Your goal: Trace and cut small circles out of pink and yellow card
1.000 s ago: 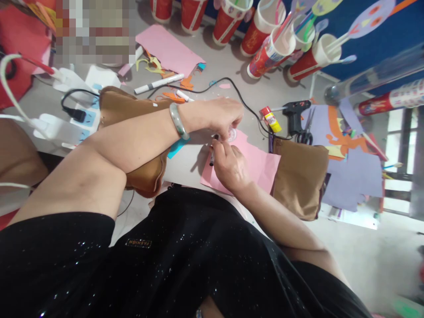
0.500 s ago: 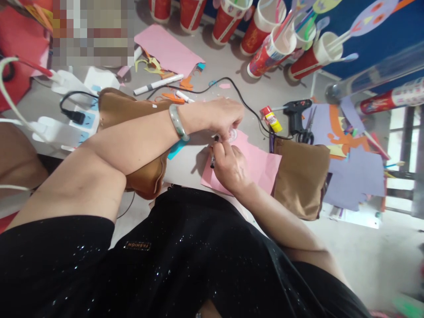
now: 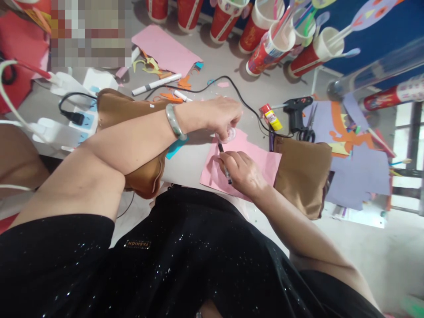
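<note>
A pink sheet of paper (image 3: 261, 165) lies on the table in front of me. On its upper left part my left hand (image 3: 223, 115) presses down a small round clear piece (image 3: 230, 134) with closed fingers; the exact kind of this piece is hard to make out. In my right hand (image 3: 243, 170) is a dark pen (image 3: 225, 170), its upper end pointing toward me and its tip beside the round piece, under my left fingertips.
Brown cushions (image 3: 298, 176) flank the paper. A glue stick (image 3: 270, 117), a glue gun (image 3: 296, 115) and scissors (image 3: 308, 128) lie to the right. Red paper cups (image 3: 227, 22) line the back; a power strip (image 3: 84, 121) sits left. A black cable (image 3: 240, 95) crosses behind my hands.
My right hand has moved a little right and toward me, and the pen has tilted. My left hand stays on the round piece, which shows more clearly now.
</note>
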Tool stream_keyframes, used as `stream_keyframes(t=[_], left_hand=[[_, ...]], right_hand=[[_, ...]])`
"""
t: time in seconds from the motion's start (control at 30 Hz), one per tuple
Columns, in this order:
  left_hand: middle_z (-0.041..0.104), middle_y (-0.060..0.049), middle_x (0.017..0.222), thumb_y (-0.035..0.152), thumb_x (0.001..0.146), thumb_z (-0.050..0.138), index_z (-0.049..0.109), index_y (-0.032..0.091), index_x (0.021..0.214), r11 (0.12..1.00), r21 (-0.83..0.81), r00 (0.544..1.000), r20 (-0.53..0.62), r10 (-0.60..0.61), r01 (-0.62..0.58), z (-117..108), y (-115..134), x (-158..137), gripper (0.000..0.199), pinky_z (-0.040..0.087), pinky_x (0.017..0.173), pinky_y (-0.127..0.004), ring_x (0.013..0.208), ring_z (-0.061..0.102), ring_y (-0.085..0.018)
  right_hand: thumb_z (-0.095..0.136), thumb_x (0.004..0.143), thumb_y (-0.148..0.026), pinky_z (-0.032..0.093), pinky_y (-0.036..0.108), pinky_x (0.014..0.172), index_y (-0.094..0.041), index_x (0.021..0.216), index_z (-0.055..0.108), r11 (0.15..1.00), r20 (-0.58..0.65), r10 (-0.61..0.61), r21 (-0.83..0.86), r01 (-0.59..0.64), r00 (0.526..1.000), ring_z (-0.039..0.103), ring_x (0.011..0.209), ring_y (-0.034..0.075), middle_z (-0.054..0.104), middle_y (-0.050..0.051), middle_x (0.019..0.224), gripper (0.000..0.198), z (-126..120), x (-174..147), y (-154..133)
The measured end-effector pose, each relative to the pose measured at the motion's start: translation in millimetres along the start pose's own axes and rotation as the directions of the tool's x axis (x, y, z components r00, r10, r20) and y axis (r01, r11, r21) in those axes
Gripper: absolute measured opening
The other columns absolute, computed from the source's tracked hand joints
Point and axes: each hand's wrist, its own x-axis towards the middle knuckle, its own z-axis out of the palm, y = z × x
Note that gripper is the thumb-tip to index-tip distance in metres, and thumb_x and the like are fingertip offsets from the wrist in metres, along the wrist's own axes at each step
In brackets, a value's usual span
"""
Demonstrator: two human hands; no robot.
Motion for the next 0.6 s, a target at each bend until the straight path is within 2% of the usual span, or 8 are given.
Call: stream_keyframes(t=[0.13,0.27,0.37,0.47,0.6], left_hand=[[0.075,-0.007,0.12,0.032,0.077,0.075,0.074,0.017,0.125,1.0,-0.016,1.0,0.008,-0.017,0.017,0,1,0,0.05,0.046,0.101,-0.036,0.114,0.061,-0.027],[0.075,-0.01,0.118,0.033,0.075,0.074,0.075,0.016,0.122,1.0,-0.02,1.0,-0.005,-0.001,0.001,1,0,2,0.05,0.047,0.098,-0.037,0.112,0.064,-0.029],[0.076,-0.011,0.116,0.033,0.076,0.074,0.076,0.017,0.119,1.0,0.009,1.0,0.001,-0.001,0.001,2,0,3,0.047,0.047,0.097,-0.037,0.112,0.066,-0.03],[0.076,-0.008,0.115,0.034,0.076,0.073,0.076,0.021,0.119,1.0,0.003,1.0,0.007,-0.018,0.018,3,-1,4,0.045,0.046,0.099,-0.037,0.113,0.066,-0.029],[0.075,-0.007,0.115,0.034,0.075,0.07,0.077,0.024,0.116,0.999,-0.039,0.999,0.025,-0.034,0.035,1,0,2,0.042,0.044,0.102,-0.037,0.115,0.065,-0.029]], right_hand=[[0.048,0.106,-0.016,0.051,0.036,0.07,-0.015,0.106,0.066,0.997,-0.001,-0.052,0.051,0.052,0.999,0.061,0.074,0.021,0.072,0.009,0.087,0.017,-5,-6,12],[0.051,0.105,-0.016,0.056,0.036,0.073,-0.017,0.109,0.066,0.981,-0.071,-0.049,0.185,0.061,0.996,0.067,0.077,0.022,0.077,0.012,0.094,0.016,-8,-10,23],[0.053,0.104,-0.018,0.059,0.036,0.072,-0.019,0.109,0.066,0.952,-0.119,0.001,0.304,0.035,0.993,0.071,0.079,0.022,0.078,0.011,0.095,0.014,-9,-13,31],[0.053,0.104,-0.021,0.061,0.036,0.073,-0.02,0.107,0.067,0.921,-0.094,0.076,0.388,-0.034,0.993,0.075,0.083,0.021,0.079,0.01,0.097,0.015,-11,-16,39],[0.054,0.104,-0.027,0.061,0.033,0.069,-0.022,0.102,0.069,0.885,-0.079,0.166,0.452,-0.113,0.983,0.076,0.079,0.02,0.08,0.007,0.092,0.016,-13,-19,49]])
